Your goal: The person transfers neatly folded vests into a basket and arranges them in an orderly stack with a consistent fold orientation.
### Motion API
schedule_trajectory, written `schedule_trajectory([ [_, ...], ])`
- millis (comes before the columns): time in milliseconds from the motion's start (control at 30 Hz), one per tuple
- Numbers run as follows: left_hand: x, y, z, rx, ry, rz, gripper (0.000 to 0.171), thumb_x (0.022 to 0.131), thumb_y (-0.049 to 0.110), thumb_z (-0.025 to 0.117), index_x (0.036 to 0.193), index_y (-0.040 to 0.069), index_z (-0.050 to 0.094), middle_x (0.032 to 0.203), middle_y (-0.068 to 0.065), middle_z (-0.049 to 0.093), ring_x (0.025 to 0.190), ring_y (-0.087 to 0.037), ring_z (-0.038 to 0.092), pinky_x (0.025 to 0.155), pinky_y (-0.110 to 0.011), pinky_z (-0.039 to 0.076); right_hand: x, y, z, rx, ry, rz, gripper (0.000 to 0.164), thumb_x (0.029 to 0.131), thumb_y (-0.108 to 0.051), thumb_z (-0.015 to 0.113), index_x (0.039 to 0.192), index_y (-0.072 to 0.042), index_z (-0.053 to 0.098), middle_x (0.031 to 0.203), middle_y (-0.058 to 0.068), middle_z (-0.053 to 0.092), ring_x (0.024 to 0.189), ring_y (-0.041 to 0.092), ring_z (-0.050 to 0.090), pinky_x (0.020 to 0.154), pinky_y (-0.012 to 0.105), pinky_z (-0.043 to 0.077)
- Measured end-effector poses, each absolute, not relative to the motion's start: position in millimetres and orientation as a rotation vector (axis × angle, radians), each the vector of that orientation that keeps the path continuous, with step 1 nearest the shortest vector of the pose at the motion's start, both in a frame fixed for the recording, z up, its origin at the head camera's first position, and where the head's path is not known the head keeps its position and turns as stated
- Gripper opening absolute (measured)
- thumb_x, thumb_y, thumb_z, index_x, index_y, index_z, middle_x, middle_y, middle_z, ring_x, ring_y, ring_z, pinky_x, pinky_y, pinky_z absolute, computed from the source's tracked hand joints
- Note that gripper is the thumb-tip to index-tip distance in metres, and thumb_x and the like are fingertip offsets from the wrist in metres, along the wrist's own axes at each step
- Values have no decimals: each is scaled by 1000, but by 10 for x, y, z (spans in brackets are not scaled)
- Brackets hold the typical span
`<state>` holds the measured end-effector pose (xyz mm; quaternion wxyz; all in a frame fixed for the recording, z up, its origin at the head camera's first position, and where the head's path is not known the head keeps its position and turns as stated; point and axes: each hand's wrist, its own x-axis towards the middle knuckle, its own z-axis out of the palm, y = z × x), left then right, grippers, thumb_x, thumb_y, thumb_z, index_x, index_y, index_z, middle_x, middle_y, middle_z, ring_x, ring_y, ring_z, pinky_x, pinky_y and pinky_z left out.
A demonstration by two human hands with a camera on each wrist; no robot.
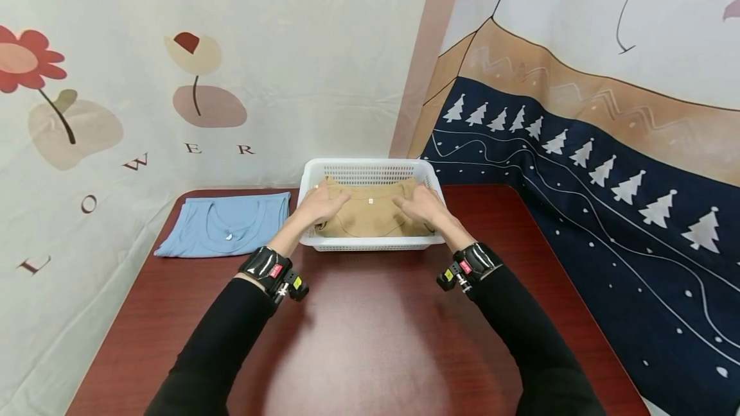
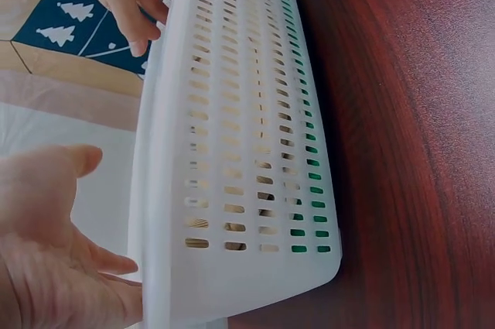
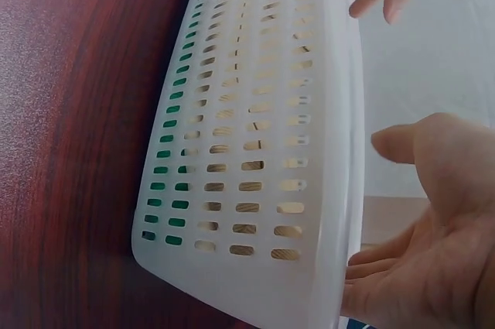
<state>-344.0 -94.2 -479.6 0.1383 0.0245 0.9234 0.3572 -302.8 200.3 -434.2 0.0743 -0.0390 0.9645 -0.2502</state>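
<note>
A tan folded T-shirt lies inside a white slotted plastic basket. At the shirt's left side is my left hand, its thumb stretched inward over the cloth. Mirroring it, my right hand is at the right side, thumb also pointing inward. In the left wrist view the left hand has its fingers extended past the basket's rim, thumb apart from them. The right wrist view has the right hand similarly spread, fingertips hidden behind the rim.
A light blue folded T-shirt lies left of the basket on the dark red wooden table. Something green shows through the basket's lower slots. A printed curtain hangs behind, and a navy one with white trees borders the right.
</note>
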Motion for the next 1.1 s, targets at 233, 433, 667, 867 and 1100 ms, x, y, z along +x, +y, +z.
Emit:
schedule_trajectory([
  [233,-3132,-916,-4414,106,2679,1018,114,106,75,48,179,-5,10,182,-36,24,170,-56,28,138,-70,29,-2985,2043,-4285,-108,2825,-845,106,110,-71,51,172,11,29,174,35,43,159,48,50,133,61,43],
  [433,-2865,-924,-4134,178,2685,1037,106,110,72,45,180,-1,12,187,-28,21,174,-49,24,142,-65,23,-2947,2106,-4267,-171,2845,-926,108,107,-75,51,177,1,23,177,32,42,166,47,42,137,63,36],
  [667,-2765,-1031,-4050,230,2733,1045,109,107,77,47,180,2,19,187,-22,26,172,-48,31,140,-66,28,-2902,2126,-4269,-284,2902,-944,100,109,-72,52,175,0,31,180,26,40,168,43,39,139,60,33],
  [867,-2655,-1144,-4043,286,2782,1065,100,110,74,45,181,8,20,188,-19,26,173,-46,27,140,-68,25,-2854,2154,-4291,-398,2947,-929,91,112,-64,53,174,-1,35,181,24,38,170,41,37,141,60,30],
  [1100,-2553,-1289,-4102,357,2882,1056,97,110,73,48,181,10,25,187,-19,28,175,-42,26,141,-65,25,-2782,2161,-4329,-452,2974,-893,88,112,-66,53,176,-9,35,183,18,37,171,38,35,140,62,31],
])
